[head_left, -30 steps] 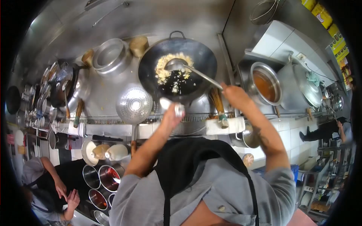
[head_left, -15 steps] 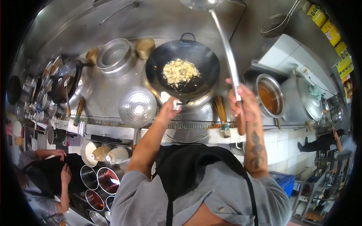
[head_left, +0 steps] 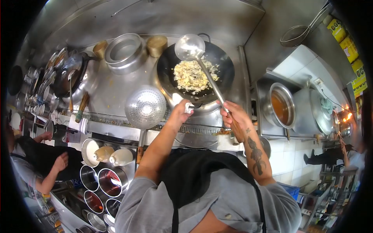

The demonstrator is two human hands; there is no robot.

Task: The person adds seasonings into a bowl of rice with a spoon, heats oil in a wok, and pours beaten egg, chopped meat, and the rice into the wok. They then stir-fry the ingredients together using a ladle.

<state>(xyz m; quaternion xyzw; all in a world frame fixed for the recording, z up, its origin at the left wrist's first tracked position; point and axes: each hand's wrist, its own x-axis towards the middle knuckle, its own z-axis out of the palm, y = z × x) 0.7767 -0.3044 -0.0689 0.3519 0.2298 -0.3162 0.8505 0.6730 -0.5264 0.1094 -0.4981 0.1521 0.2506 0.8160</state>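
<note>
A black wok (head_left: 165,70) sits on the stove with a loose heap of pale yellow and white chopped food (head_left: 194,77), maybe egg and rice, in its middle. My left hand (head_left: 182,111) is closed around the wok's near handle (head_left: 195,106), with a white folded cloth (head_left: 178,98) under the fingers. My right hand (head_left: 236,116) grips the wooden handle of a long steel ladle (head_left: 211,79). The ladle's round bowl is over the far left part of the wok, above the food; whether it touches the wok is unclear.
Left of the wok lies a perforated skimmer (head_left: 145,107); behind it are stacked metal pots (head_left: 123,54). A pot of brown liquid (head_left: 279,105) stands right. Squeeze bottles (head_left: 121,157) and sauce containers (head_left: 110,181) are at lower left, beside another person (head_left: 46,159). Flames (head_left: 347,116) show far right.
The ladle has come down from high above, beyond the wok, to over the food. My right hand moved down and left. My left hand still holds the wok's handle.
</note>
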